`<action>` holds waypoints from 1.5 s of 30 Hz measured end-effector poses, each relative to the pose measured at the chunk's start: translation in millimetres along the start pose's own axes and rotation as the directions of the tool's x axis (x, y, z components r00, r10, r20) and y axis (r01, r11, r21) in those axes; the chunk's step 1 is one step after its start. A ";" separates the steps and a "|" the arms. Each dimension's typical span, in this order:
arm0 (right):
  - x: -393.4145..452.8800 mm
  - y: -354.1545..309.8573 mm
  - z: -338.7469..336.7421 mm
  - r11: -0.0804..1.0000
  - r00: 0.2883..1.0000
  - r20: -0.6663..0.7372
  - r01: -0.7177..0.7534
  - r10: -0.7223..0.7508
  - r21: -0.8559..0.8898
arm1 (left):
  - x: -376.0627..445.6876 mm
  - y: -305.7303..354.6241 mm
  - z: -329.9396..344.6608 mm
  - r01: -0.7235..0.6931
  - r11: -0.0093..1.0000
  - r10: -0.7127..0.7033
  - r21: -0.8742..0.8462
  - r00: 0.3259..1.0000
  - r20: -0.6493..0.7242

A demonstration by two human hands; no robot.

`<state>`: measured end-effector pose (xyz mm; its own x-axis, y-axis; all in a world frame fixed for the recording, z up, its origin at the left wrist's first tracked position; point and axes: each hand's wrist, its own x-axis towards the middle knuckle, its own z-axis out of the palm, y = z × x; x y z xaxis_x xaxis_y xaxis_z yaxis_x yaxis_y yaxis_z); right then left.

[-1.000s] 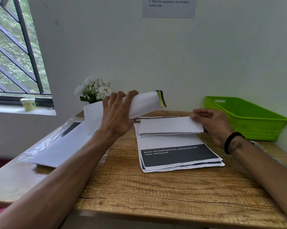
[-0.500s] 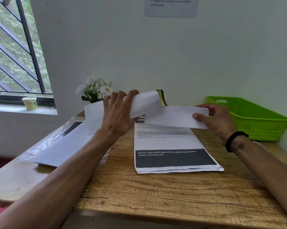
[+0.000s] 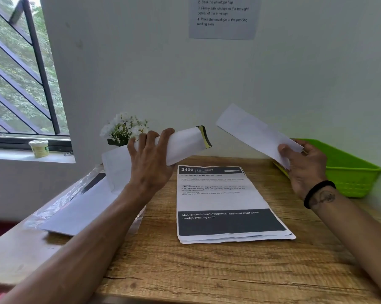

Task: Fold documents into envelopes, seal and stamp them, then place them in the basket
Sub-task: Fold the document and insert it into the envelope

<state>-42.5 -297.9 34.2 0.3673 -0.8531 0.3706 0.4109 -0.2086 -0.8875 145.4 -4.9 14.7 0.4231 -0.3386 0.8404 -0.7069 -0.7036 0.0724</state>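
Left hand (image 3: 151,166): grips envelope (image 3: 180,144), frame centre. Right hand (image 3: 305,170): pinches folded document (image 3: 254,130), right. Printed sheets (image 3: 226,205) on table (image 3: 207,270); basket (image 3: 351,174) right.

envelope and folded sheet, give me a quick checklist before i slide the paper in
1. Envelope held: ok, the left hand grips it around the middle, off the table.
2. Envelope mouth open: ok, the end with the dark and yellow strip bulges open toward the right.
3. Folded sheet held: ok, the right hand pinches its near end.
4. Sheet lined up with the mouth: not ok, it tilts up and away, apart from the envelope.
5. Sheet narrow enough to fit: cannot tell.
6. Basket within reach for later: ok, it sits on the table beside the right hand.
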 end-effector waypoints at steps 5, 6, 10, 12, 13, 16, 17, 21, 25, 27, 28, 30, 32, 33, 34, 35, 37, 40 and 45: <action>-4.8 -0.4 1.5 1.000 0.999 0.048 -0.018 0.018 -0.004 | -0.3 0.1 0.2 -0.002 1.000 0.002 -0.023 1.000 0.009; -6.7 -0.3 2.6 1.000 0.998 0.059 -0.010 0.011 -0.016 | -0.1 0.3 0.3 0.000 1.000 0.001 -0.029 1.000 0.017; -11.4 -1.2 5.7 0.997 0.993 0.115 0.039 -0.031 -0.069 | 0.3 1.6 -0.1 -0.003 0.999 0.004 -0.049 1.000 0.030; -12.5 -1.5 5.0 0.995 0.989 0.145 0.046 -0.033 -0.085 | 1.0 1.8 -0.7 -0.010 0.999 0.011 -0.049 0.999 0.031; -13.2 -1.9 4.7 0.994 0.987 0.158 0.052 -0.036 -0.096 | 1.1 1.7 -0.8 -0.014 0.999 0.016 -0.049 0.999 0.029; -16.1 -4.7 6.2 0.987 0.984 0.173 0.074 -0.049 -0.141 | 1.3 2.2 -1.0 -0.035 0.998 0.038 -0.058 0.999 0.037; -16.9 -5.8 6.8 0.985 0.984 0.172 0.077 -0.049 -0.157 | 1.2 2.6 -1.3 -0.043 0.997 0.046 -0.061 0.998 0.045; -16.6 -7.5 6.8 0.980 0.986 0.163 0.073 -0.043 -0.185 | 1.0 2.6 -0.7 -0.066 0.996 0.070 -0.063 0.996 0.064; -17.8 -10.1 6.4 0.965 0.985 0.153 0.114 -0.079 -0.235 | 0.6 1.4 1.0 -0.069 0.996 0.073 -0.057 0.995 0.068; -19.0 -11.8 7.0 0.959 0.982 0.161 0.136 -0.098 -0.250 | 0.6 1.7 1.1 -0.077 0.995 0.081 -0.057 0.994 0.074; -19.2 -12.3 7.2 0.956 0.980 0.167 0.145 -0.105 -0.255 | 0.6 1.6 1.4 -0.084 0.995 0.088 -0.061 0.993 0.078; -19.6 -12.7 6.9 0.954 0.979 0.172 0.154 -0.112 -0.257 | 0.4 1.6 1.6 -0.100 0.992 0.106 -0.075 0.990 0.088; -19.5 -13.3 6.3 0.954 0.979 0.171 0.155 -0.113 -0.255 | 0.4 1.8 1.4 -0.115 0.989 0.125 -0.096 0.987 0.100; -19.3 -13.5 5.9 0.954 0.979 0.171 0.154 -0.112 -0.257 | 0.3 2.2 1.3 -0.125 0.987 0.136 -0.101 0.985 0.106; -18.9 -13.6 5.5 0.954 0.979 0.170 0.153 -0.111 -0.259 | 0.1 2.5 1.3 -0.134 0.985 0.146 -0.104 0.983 0.109; -18.7 -13.8 5.5 0.954 0.980 0.167 0.151 -0.110 -0.258 | -0.1 2.8 1.5 -0.140 0.985 0.152 -0.104 0.982 0.110; -18.1 -14.3 5.6 0.957 0.982 0.155 0.146 -0.109 -0.252 | -0.1 2.8 1.6 -0.143 0.984 0.155 -0.108 0.982 0.109; -18.4 -15.2 5.9 0.954 0.982 0.139 0.159 -0.127 -0.253 | -0.3 2.1 2.1 -0.142 0.983 0.154 -0.116 0.982 0.111; -20.4 -17.0 6.3 0.950 0.976 0.158 0.189 -0.153 -0.248 | -0.5 2.8 2.1 -0.191 0.974 0.207 -0.118 0.969 0.135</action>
<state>-51.7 -273.9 43.4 0.4271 -0.7251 0.5402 0.2527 -0.4779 -0.8413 144.4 -8.0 13.4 0.3403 -0.5578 0.7570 -0.8368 -0.5468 -0.0268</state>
